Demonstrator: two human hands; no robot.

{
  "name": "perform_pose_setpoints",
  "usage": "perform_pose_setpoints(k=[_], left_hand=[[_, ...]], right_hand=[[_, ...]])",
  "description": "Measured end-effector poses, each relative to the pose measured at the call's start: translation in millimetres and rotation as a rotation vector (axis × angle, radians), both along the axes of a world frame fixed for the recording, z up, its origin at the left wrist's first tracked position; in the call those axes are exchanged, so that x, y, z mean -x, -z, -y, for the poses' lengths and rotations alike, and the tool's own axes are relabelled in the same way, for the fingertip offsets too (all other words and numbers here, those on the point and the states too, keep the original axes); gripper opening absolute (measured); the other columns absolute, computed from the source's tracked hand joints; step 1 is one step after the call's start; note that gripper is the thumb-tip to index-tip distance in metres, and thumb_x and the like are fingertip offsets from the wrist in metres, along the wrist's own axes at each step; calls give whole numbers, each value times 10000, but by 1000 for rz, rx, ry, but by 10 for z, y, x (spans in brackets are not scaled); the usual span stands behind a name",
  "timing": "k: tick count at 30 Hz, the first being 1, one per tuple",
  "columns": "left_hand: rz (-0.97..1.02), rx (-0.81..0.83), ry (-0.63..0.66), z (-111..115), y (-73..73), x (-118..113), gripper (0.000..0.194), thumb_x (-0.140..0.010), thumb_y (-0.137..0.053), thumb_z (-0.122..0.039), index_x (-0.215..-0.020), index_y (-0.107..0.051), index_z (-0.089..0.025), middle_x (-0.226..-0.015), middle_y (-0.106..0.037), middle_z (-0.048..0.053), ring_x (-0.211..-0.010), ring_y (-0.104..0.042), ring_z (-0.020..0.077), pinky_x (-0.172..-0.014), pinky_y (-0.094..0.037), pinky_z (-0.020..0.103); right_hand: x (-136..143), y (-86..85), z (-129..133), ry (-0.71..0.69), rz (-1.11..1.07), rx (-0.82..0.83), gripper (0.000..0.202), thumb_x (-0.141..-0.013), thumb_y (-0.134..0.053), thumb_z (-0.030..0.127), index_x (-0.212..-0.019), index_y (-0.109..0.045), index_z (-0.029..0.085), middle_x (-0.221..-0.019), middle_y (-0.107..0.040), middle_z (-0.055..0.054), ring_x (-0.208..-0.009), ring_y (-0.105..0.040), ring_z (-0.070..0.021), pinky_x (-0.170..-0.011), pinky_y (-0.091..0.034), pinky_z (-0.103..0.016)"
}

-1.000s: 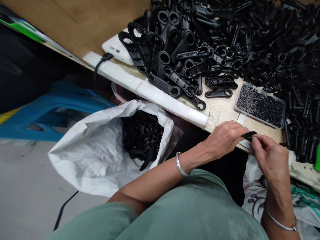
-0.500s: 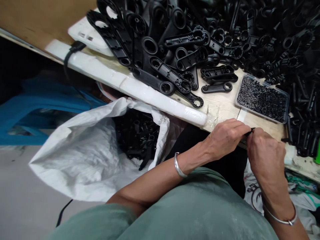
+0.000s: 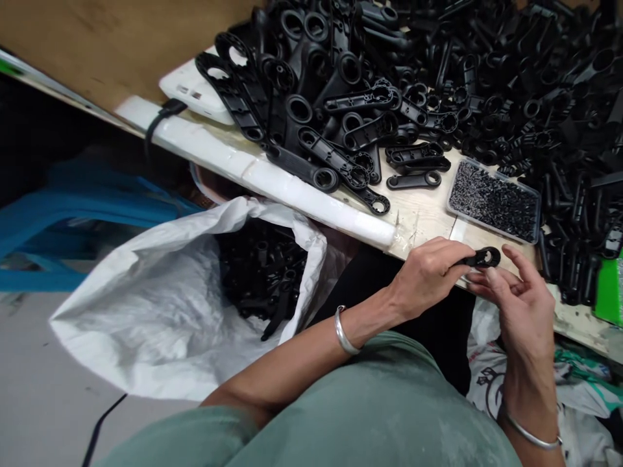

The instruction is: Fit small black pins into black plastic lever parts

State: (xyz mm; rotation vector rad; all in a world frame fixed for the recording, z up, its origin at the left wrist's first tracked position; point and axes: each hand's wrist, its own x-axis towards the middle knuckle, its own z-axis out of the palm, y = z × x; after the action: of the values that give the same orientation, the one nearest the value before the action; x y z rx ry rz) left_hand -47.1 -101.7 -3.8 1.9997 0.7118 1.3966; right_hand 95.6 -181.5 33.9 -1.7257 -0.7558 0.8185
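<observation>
My left hand (image 3: 428, 275) grips a small black plastic lever (image 3: 481, 258) with a ring at its end, holding it over the near edge of the wooden table (image 3: 428, 211). My right hand (image 3: 518, 305) is just under and beside the ring end, with its fingers spread and the fingertips touching or nearly touching the part. A clear tray of small black screws (image 3: 494, 202) lies just beyond the hands. A big heap of black plastic levers (image 3: 438, 84) covers the table behind it.
A white woven sack (image 3: 165, 298) with black parts inside stands open on the floor at the left. A white padded strip (image 3: 257, 172) lines the table edge. A white device (image 3: 195, 87) with a black cable lies at the far left. A green object (image 3: 608, 288) sits at the right.
My right hand has let go of the black lever and spread its fingers, so the ring end now shows. The left hand keeps its grip. The view shifted slightly.
</observation>
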Motion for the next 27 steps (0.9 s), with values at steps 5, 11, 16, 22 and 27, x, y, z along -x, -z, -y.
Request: perform_pose_setpoints(k=[5,11,16,22,27], left_hand=[[43,-7,-10,56,-57,-10,68,-877,-671,-104,-939,-648,-119,-896,-751,37,-846,-712,121,-809,-595,222],[80,20,0,118,-59,-16,103,-871,-668,-85,-966,-653,-122,-940,-745,54,-888,-709,119,-848,-599,221],[111,47,18,134,-70,-14,102,-864,-676,-86,-959,-657,-116,-923,-738,58,-873,-707,110,-828,-597,203],[113,80,5,138,-72,-5,116,-850,-687,-83,-953,-658,-129,-922,-740,49,-862,-707,113,-807,-594,211],[97,110,36,177,-81,6,107,-871,-660,-97,-962,-657,-154,-928,-737,42,-863,-705,123,-790,-599,236]], right_hand=[[109,-4,-113,108,-283,-114,580,-597,-904,273,-1110,-647,188,-829,-711,3,-720,-706,-163,-699,-635,-320],[193,-28,-209,199,-370,-153,457,-498,-897,178,-910,-700,149,-791,-697,6,-648,-649,-104,-606,-589,-201],[171,-15,-210,212,-346,-162,435,-511,-881,179,-911,-713,148,-782,-703,2,-616,-643,-97,-563,-559,-168],[86,-76,-119,46,-386,-99,389,-643,-836,221,-1010,-711,189,-870,-710,-9,-719,-681,-137,-681,-612,-265],[146,-43,-94,68,-386,-122,385,-648,-828,230,-1009,-696,206,-881,-680,8,-753,-652,-124,-678,-591,-242]])
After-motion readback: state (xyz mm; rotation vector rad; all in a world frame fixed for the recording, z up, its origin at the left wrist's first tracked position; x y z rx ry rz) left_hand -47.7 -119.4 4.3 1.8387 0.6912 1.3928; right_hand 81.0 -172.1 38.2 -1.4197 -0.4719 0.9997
